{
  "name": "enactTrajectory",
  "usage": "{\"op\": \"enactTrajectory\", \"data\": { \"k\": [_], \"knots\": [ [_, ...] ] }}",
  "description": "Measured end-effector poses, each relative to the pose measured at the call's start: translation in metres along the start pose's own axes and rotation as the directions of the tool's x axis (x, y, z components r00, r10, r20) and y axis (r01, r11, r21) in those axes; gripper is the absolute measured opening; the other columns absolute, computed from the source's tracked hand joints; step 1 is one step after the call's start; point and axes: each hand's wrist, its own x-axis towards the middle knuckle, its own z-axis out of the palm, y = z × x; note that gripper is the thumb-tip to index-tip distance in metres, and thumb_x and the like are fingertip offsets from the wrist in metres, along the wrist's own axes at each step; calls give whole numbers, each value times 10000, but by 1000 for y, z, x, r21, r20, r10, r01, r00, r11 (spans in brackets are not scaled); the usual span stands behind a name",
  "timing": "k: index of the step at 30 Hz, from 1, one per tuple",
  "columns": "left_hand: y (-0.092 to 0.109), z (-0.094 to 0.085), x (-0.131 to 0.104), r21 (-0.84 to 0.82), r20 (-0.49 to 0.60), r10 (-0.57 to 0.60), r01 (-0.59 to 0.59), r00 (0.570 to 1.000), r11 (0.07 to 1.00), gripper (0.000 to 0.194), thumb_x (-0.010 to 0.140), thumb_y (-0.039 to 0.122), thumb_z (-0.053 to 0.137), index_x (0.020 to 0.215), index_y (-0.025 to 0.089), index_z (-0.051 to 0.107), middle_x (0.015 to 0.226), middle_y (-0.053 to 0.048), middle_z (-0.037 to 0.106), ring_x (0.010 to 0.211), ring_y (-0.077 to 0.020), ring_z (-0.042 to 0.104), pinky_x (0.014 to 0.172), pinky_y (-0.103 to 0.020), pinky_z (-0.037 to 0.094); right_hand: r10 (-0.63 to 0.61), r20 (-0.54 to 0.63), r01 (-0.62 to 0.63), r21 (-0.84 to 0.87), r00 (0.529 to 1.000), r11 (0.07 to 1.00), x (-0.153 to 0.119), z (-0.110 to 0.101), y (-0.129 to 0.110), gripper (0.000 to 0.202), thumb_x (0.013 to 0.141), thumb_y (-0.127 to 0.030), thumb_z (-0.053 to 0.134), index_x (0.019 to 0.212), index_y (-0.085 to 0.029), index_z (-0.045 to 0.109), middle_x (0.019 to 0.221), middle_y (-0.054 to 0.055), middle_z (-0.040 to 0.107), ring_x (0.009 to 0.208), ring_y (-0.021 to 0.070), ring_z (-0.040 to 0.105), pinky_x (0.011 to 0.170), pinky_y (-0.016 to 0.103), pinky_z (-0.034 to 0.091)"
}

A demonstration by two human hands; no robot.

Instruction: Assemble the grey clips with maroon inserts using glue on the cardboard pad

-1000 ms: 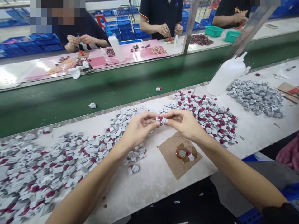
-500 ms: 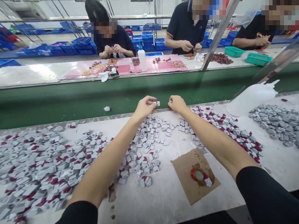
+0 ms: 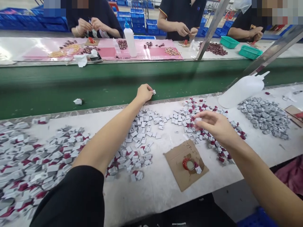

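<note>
My left hand [image 3: 144, 92] is stretched out over the near edge of the green conveyor belt [image 3: 106, 86], pinching a small white and red part [image 3: 153, 92] at its fingertips. My right hand [image 3: 214, 125] hovers over a pile of white and dark red parts [image 3: 203, 126], fingers curled on a small white piece [image 3: 197, 119]. More of these parts lie in a middle heap [image 3: 139, 138] and a large heap at the left [image 3: 35, 157]. A brown cardboard square [image 3: 186, 164] with a red glue cap [image 3: 189, 164] sits near the table's front edge.
A white squeeze bottle [image 3: 241, 90] lies tilted at the right, beside a pile of grey parts [image 3: 265, 115]. A lone part [image 3: 78, 101] rests on the belt. Three other people work at the far table [image 3: 35, 50], with another bottle [image 3: 130, 39] and green trays [image 3: 249, 52].
My left hand has reached further out over the belt with its part. My right hand has drawn back from the belt edge to the red and white pile and holds a white piece.
</note>
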Motion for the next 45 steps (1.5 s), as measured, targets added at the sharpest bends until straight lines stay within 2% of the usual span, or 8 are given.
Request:
{"op": "enactTrajectory", "data": {
  "k": [6,13,22,26,31,38,42,45],
  "knots": [
    [3,-26,-58,271,-5,271,-260,962,927,384,839,104,801,1212,167,730,1401,-225,629,1299,-424,667,1152,-556,513,194,-132,-156,254,972,954,-105,-14,23,347,874,-507,1015,1061,-260,862,887,97,896,748,290,878,706,401,759],
    [-16,-28,-169,319,523,496,-698,694,641,257,995,258,631,1196,232,789,1130,-146,667,1198,-409,626,1121,-576,530,310,-218,-167,499,926,850,-148,15,43,321,837,-482,1043,1025,-257,913,845,70,883,783,301,894,715,420,776],
    [-17,-14,-167,431,549,436,-688,713,583,195,1003,246,594,1087,235,769,1178,-172,685,1210,-431,650,1091,-587,560,242,-202,-98,540,949,836,-147,26,41,260,837,-435,1053,989,-270,921,914,42,889,739,201,841,710,309,726],
    [0,-21,-184,326,514,427,-629,744,705,148,1002,288,620,1106,230,707,1250,-169,733,1247,-398,689,1098,-565,574,218,-213,-78,520,952,851,-157,29,39,190,928,-428,989,1028,-281,922,843,26,870,733,202,847,704,303,727],
    [12,-20,-227,-60,585,248,-264,772,963,278,963,443,794,1116,246,671,954,-81,819,865,-285,799,829,-439,665,178,-250,-40,477,952,878,-166,39,43,179,936,-439,984,1034,-299,929,821,7,864,692,187,842,682,287,719],
    [-1,-5,-267,-237,749,35,219,662,946,219,905,352,888,1062,215,818,924,-91,864,823,-246,825,853,-441,709,176,-288,-32,444,941,895,-172,50,47,164,984,-427,943,1052,-281,917,904,35,908,685,226,875,681,338,752],
    [-9,-8,-271,-225,723,37,185,689,956,183,1021,317,765,1137,194,833,1012,-120,880,942,-267,850,978,-476,699,159,-257,-33,434,953,900,-174,53,49,151,997,-399,928,1075,-273,896,947,40,914,761,243,900,738,355,771],
    [-13,-9,-274,-98,594,128,-86,795,991,207,1049,258,711,1216,192,813,1053,-110,880,989,-283,843,1005,-486,673,141,-256,-30,393,956,919,-176,56,52,151,992,-379,927,1090,-272,885,963,38,909,825,240,905,793,349,768]
  ]
}}
